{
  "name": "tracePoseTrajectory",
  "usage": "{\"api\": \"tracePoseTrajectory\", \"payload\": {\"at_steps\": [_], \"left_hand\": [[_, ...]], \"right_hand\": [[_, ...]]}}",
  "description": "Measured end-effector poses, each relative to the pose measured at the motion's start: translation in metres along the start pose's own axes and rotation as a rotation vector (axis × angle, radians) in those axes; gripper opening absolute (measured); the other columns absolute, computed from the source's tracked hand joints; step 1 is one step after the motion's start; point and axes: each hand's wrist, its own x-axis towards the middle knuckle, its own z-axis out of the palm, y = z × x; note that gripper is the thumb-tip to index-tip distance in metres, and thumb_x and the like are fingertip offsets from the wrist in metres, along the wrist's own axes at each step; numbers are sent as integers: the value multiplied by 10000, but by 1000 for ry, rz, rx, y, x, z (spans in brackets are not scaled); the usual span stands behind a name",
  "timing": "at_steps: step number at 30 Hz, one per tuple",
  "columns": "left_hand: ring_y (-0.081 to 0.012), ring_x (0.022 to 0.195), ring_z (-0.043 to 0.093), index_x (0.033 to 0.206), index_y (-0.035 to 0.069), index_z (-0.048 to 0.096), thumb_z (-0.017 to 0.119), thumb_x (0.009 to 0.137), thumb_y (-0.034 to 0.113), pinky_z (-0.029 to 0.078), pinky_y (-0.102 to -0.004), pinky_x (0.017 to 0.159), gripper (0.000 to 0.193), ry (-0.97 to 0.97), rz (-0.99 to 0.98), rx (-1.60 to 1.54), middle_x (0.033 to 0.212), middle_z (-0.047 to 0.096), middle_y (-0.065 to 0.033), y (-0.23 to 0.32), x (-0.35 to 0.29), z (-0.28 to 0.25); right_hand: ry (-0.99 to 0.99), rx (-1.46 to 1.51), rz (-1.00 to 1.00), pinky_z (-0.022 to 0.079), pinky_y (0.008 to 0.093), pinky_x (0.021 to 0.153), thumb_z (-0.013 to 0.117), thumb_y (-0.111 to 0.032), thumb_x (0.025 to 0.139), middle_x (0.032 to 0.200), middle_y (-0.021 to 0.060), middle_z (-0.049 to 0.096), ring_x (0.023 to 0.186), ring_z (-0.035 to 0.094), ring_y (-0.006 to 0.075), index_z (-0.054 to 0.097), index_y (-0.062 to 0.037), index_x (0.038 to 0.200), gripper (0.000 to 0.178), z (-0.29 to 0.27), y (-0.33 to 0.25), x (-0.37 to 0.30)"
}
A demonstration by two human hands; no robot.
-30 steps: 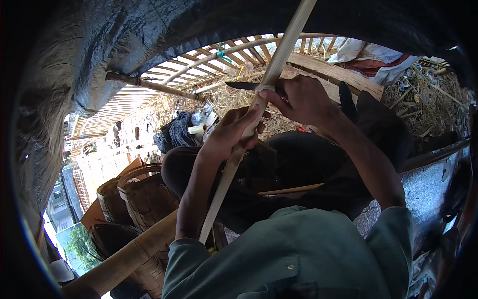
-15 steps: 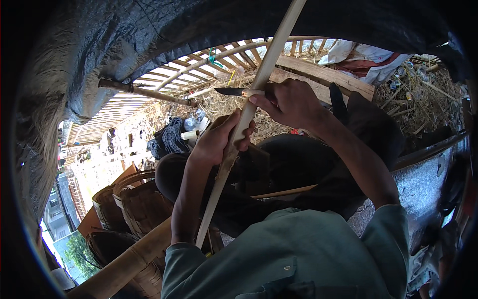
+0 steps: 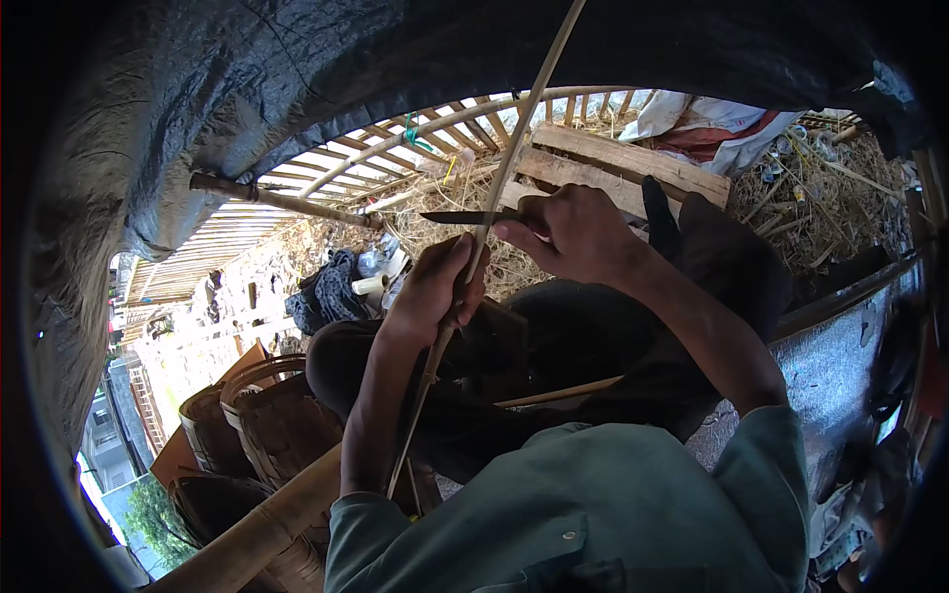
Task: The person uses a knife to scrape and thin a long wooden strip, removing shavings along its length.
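A long, pale bamboo strip (image 3: 531,104) slants from the top of the view down past my left forearm, its narrow edge turned up. My left hand (image 3: 435,287) is closed round the strip near its middle. Just above that grip, my right hand (image 3: 573,229) holds a knife (image 3: 454,217) by its handle, which the fingers mostly hide. The dark blade points left and lies across the strip, touching it or very close to it. My right thumb is stretched toward the strip beside the blade.
Woven baskets (image 3: 282,415) stand at the left, near a thick bamboo pole (image 3: 267,524). Ahead are wooden planks (image 3: 633,163), dry straw (image 3: 781,198) and a slatted bamboo fence (image 3: 346,163). A dark tarp (image 3: 227,89) hangs overhead. A patterned dark cloth (image 3: 329,292) lies beyond my left knee.
The bamboo strip has rolled from its broad face to its narrow edge. My right hand and the knife have dropped slightly toward my left hand.
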Motion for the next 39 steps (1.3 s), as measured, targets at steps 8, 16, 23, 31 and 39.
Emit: {"api": "tracePoseTrajectory", "payload": {"at_steps": [8,16,23,31,39], "left_hand": [[-99,341,416,789,40,502,341,953,349,290,-234,318,386,53,24,237,472,434,-23,-9,3,0],[-83,351,381,802,26,531,324,955,290,302,-237,335,369,278,130,425,478,405,-15,-10,-1,25],[-75,379,400,817,40,470,324,969,311,316,-226,350,343,249,176,499,493,409,-12,-8,8,18],[-80,348,447,803,43,452,366,978,291,350,-216,326,315,158,128,357,492,462,-17,-10,7,37],[-92,412,516,931,21,491,411,965,245,394,-210,366,240,124,100,199,573,535,-51,-16,7,26]], "right_hand": [[27,11,8,477,381,447,466,-479,884,461,132,540,466,594,294,640,-61,626,521,26,-8,-15],[-7,-233,10,432,339,385,452,-543,863,445,116,531,405,573,244,623,-78,569,576,22,-3,-18],[66,-245,11,435,349,383,439,-556,864,439,113,530,405,577,248,624,-72,582,590,20,5,-7],[238,-319,409,475,380,402,340,-542,916,415,118,514,426,583,294,584,-40,523,682,-38,61,35],[127,-186,299,479,395,470,402,-535,897,448,111,535,459,590,286,621,-50,598,610,-29,32,13]]}}
